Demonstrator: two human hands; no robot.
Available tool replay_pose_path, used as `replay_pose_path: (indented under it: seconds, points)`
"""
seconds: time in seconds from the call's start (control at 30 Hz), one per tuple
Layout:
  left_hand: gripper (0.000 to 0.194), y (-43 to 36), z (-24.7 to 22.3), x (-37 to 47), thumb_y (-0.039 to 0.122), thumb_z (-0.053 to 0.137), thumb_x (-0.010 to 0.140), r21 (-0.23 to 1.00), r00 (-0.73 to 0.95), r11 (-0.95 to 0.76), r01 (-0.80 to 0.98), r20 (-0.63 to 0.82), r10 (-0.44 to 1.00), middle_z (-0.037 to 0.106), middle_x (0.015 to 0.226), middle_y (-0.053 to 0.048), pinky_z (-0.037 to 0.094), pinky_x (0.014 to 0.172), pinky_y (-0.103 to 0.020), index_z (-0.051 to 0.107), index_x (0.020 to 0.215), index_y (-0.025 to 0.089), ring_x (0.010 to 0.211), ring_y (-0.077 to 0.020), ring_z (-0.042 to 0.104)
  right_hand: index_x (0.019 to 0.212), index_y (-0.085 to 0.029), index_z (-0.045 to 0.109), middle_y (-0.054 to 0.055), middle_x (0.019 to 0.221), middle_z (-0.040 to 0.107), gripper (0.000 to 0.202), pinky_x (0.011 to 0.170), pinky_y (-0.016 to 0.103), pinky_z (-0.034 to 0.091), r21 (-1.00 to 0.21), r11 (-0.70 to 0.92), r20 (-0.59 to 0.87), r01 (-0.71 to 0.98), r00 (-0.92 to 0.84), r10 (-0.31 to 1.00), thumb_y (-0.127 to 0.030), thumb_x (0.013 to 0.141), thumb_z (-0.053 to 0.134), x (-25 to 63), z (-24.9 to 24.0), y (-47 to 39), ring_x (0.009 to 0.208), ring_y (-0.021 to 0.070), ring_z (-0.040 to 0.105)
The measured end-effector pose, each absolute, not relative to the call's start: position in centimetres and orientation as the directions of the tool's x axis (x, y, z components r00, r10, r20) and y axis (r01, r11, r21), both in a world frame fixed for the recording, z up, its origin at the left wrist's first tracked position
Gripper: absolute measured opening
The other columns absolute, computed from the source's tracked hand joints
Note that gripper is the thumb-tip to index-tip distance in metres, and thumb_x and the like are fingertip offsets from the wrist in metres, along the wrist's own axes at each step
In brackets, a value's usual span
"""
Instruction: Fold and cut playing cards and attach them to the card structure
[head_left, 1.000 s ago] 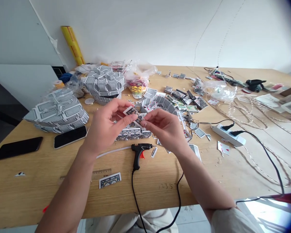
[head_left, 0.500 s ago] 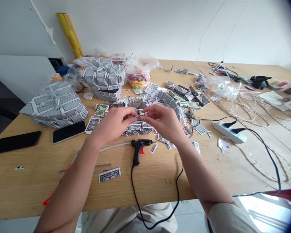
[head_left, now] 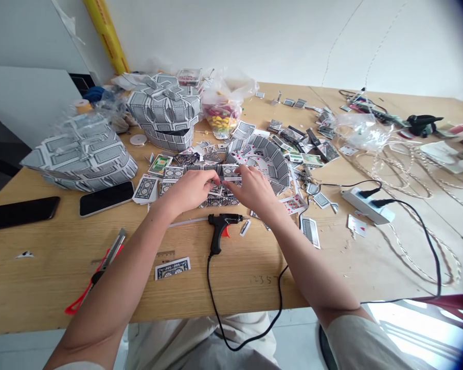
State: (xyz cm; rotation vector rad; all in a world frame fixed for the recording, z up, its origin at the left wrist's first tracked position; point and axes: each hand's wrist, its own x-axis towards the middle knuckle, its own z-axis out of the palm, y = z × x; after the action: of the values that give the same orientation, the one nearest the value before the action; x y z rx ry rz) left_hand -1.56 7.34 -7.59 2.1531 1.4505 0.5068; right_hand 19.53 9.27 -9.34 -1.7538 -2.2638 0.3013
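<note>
A long low box [head_left: 172, 174] folded from patterned playing cards lies before me. My left hand [head_left: 195, 189] is closed at its middle, fingertips bent over the card edge. My right hand [head_left: 251, 189] grips the same box from the right, thumb close to the left thumb. Whatever small piece lies under the fingertips is mostly hidden. Just in front of the box rests a black glue gun [head_left: 218, 234] with an orange trigger. Behind my right hand stands an open round basket [head_left: 278, 163] made of cards.
Two lidded card baskets, a near one [head_left: 85, 154] and a far one [head_left: 164, 110], stand left. Two phones [head_left: 106, 199], a utility knife [head_left: 100, 272] and a loose card [head_left: 173, 268] lie nearer. Right are a power strip [head_left: 367, 205], cords and card scraps. The glue gun's cable [head_left: 212, 298] hangs over the edge.
Both hands have lowered from just above the box onto it, their fingers spreading slightly. The view has shifted, so more of the box and the utility knife now shows.
</note>
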Motion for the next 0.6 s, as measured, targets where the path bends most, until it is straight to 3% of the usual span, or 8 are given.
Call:
replay_pose_path:
  seconds: [0.1,0.23,0.37,0.6]
  points:
    - [0.033,7.5,-8.1,-1.4,0.012,0.053,0.099,0.569,0.385,-0.333,0.752,0.031,0.922,0.083,0.101,-0.007,0.054,0.089,-0.038,0.081,0.113,0.022,0.091,-0.0258,0.075,0.132,-0.011,0.068,0.025,0.128,0.074,0.05,0.094,0.047,0.055,-0.304,0.232,0.078,0.924,-0.218,0.973,-0.047,0.1,0.076,19.3,-9.4,9.3,0.114,0.0414,0.073]
    - [0.024,7.8,-8.7,-1.3,0.015,0.058,0.098,0.536,0.395,-0.341,0.772,0.015,0.918,0.082,0.109,-0.011,0.054,0.099,-0.04,0.081,0.105,0.019,0.107,-0.0294,0.075,0.129,-0.013,0.069,0.023,0.127,0.074,0.045,0.092,0.046,0.055,-0.308,0.235,0.073,0.922,-0.224,0.972,-0.042,0.096,0.079,19.4,-9.3,9.5,0.111,0.0403,0.072]
    - [0.02,7.8,-9.0,-1.4,0.02,0.075,0.093,0.525,0.418,-0.335,0.782,-0.044,0.907,0.078,0.123,-0.01,0.053,0.106,-0.04,0.076,0.114,0.021,0.122,-0.0312,0.071,0.123,-0.014,0.073,0.021,0.122,0.076,0.038,0.092,0.045,0.055,-0.345,0.245,0.078,0.906,-0.232,0.97,-0.039,0.094,0.075,19.7,-9.3,9.7,0.109,0.0384,0.072]
    - [0.023,7.9,-9.2,-1.4,0.02,0.074,0.101,0.541,0.394,-0.314,0.78,-0.036,0.918,0.076,0.134,-0.009,0.053,0.109,-0.039,0.071,0.123,0.021,0.129,-0.0296,0.069,0.113,-0.016,0.077,0.018,0.109,0.079,0.032,0.095,0.049,0.054,-0.435,0.27,0.106,0.859,-0.249,0.963,-0.04,0.093,0.074,20.6,-9.5,10.4,0.103,0.0371,0.071]
